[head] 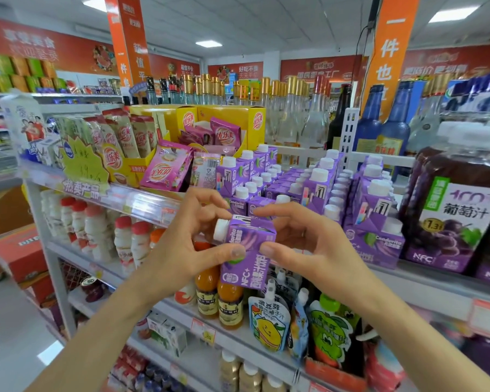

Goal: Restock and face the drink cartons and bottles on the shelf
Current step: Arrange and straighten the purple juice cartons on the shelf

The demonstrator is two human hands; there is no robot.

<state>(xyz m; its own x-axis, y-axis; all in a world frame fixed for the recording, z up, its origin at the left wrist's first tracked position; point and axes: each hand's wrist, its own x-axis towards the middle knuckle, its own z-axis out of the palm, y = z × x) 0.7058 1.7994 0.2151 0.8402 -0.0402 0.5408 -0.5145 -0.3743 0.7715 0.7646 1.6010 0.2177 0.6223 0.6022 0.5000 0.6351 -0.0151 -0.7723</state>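
Restocking step: left hand [187, 246] and right hand [311, 244] both pinch one purple carton [246, 251], tipped cap-left, just before the shelf edge [142, 198] — not yet placed. Next move likely needs it stood upright, label forward, among the matching cartons [318, 190].

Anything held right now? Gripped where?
One purple carton, tilted, in both hands: left hand pinches it near the cap end, right hand pinches the opposite side edge.
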